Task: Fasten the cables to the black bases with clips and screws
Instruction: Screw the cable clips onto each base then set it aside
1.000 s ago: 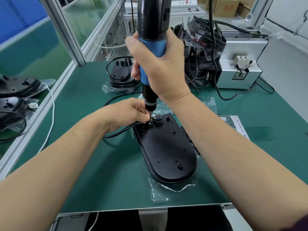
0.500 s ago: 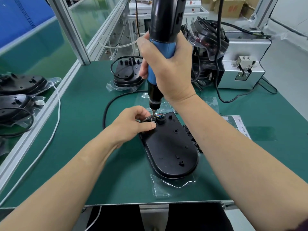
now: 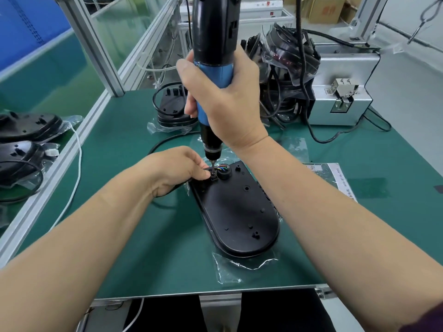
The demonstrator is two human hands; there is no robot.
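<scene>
Nearest to the person, a clear plastic bag lies on the green mat, and the black base lies flat on top of this bag, with its rounded end toward the person. At the far end of the base, the left hand has its fingers curled and pinches the cable where it enters the base; the thumb tip is just beside a small clip. Coloured wires show next to the clip. The bit of the electric screwdriver stands upright on the clip. The right hand is wrapped firmly around the blue grip of the screwdriver. Behind, a second base with a cable looped around it rests on the mat. Farther right there is a heap of black parts and a metal box.
</scene>
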